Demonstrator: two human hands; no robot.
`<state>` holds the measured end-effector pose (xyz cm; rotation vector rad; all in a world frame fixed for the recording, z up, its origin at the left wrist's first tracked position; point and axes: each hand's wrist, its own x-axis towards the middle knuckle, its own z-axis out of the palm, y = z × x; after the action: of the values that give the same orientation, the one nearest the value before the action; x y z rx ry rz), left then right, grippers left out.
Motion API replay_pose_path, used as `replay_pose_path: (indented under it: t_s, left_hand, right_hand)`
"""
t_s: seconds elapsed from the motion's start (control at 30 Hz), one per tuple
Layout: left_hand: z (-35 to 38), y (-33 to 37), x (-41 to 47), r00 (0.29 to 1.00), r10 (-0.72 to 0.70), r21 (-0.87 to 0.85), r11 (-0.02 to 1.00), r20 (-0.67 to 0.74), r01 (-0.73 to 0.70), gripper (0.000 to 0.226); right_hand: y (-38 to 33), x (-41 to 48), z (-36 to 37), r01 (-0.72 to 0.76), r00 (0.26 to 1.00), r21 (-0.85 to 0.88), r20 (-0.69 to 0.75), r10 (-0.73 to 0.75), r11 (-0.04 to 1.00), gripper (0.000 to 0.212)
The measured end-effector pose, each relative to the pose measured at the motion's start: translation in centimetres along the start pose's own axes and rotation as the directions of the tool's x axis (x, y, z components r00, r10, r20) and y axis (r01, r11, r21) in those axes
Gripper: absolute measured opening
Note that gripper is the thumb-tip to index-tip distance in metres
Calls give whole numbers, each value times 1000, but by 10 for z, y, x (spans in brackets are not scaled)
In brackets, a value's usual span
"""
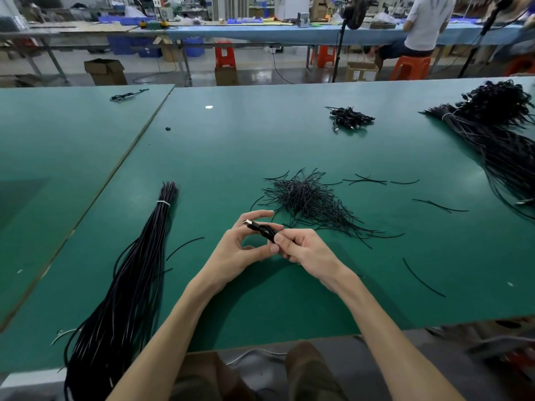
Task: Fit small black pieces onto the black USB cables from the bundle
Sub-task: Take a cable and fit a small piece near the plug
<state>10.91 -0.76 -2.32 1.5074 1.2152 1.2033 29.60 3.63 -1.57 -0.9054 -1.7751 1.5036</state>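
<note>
Containers first: 3 cardboard boxes (105, 72) are sitting on the floor along the top of the frame, beyond the green table (231, 157); can't tell what's in any of them. Blue bins (191, 46) are standing under the far bench, upper left, contents not readable either. 3 orange stools (224, 53) are standing up there too, w/ a person (425, 24) sitting on the right-most one

On the table, 4 lots of cable are lying:
- a long tied bundle (130, 285) is running from lower left up to mid-left, w/ a white tie (163, 202) round its top end
- a big heap (506, 146) is lying at the right edge
- a small pile of coiled cables (350, 118) is lying upper right of ctr
- 1 lone cable (127, 95) is lying upper left

A mound of short thin black ties (304, 198) is lying at ctr, just above the hands, w/ several strays lying apart to its right & 1 to its left. 1 small black piece (168, 129) is lying alone, left of ctr

The task's thing: 1 coiled USB cable (265, 230) is being held between both hands at ctr frame, over the table, its metal plug (247, 222) pointing upper left. The R hand (304, 250) is pinching the coil w/ thumb & curled fingers. The L hand (246, 244) is curling its fingers round the plug end, thumb tip meeting the R hand
</note>
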Motion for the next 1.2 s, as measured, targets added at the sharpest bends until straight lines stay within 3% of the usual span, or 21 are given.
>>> replay_pose_path:
  t_s: [0.4,0.63,0.77,1.0,1.2]
  left_hand:
    - [10,-7,0,978,9,230,972,-208,40,20]
    - [10,-9,3,971,27,285,958,-238,43,20]
    - [10,-9,3,970,36,304,952,-240,40,32]
    - [13,-8,3,975,-23,280,956,-223,86,24]
    - [6,-10,0,981,-112,79,989,-158,125,7]
  right_hand:
    - [14,3,9,-8,982,-185,-187,-28,983,26]
    - [16,5,11,-32,978,-211,-206,-13,977,13]
    - [17,6,11,38,981,-218,-176,-77,975,7]
    - [17,4,8,81,980,-161,-168,-108,984,6]
    - [17,4,8,62,987,-93,-142,-75,994,9]
